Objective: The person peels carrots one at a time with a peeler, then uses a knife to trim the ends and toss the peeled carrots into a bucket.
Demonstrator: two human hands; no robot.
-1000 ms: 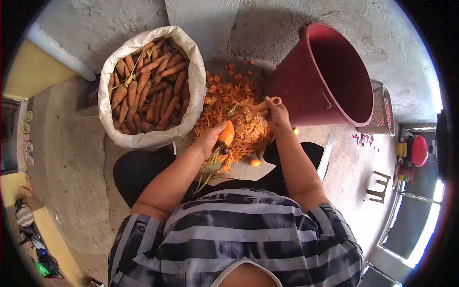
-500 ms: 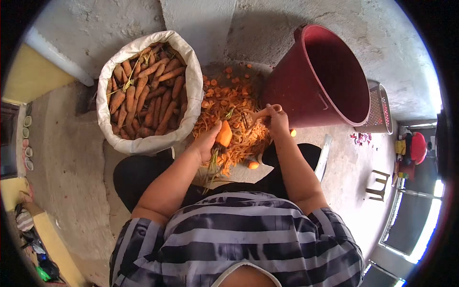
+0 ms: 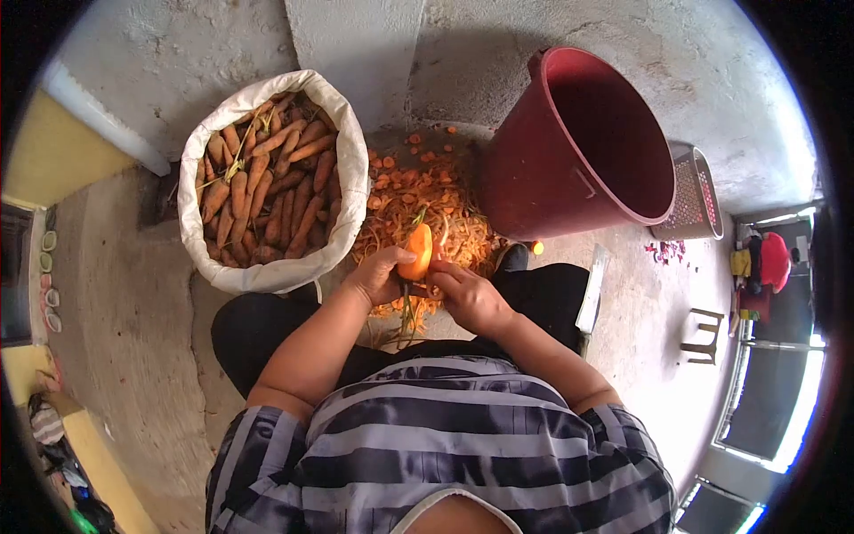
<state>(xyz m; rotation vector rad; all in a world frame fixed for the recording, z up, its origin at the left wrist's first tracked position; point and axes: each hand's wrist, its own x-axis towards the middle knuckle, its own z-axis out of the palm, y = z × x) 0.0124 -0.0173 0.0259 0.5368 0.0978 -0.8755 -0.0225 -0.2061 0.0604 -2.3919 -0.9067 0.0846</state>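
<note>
Orange carrot [image 3: 415,252] at frame centre, roughly upright, gripped by left hand [image 3: 378,278], over the peel pile [image 3: 418,191]. Right hand [image 3: 471,298] curled closed, touching the carrot's lower end; can't tell what it grips. White sack [image 3: 349,169] of unpeeled carrots upper left, red bucket [image 3: 525,187] upper right.

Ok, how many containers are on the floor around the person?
3: a white sack of carrots at front left, a red bucket at front right, and a perforated basket just beyond the bucket. Others may lie out of view.
</note>
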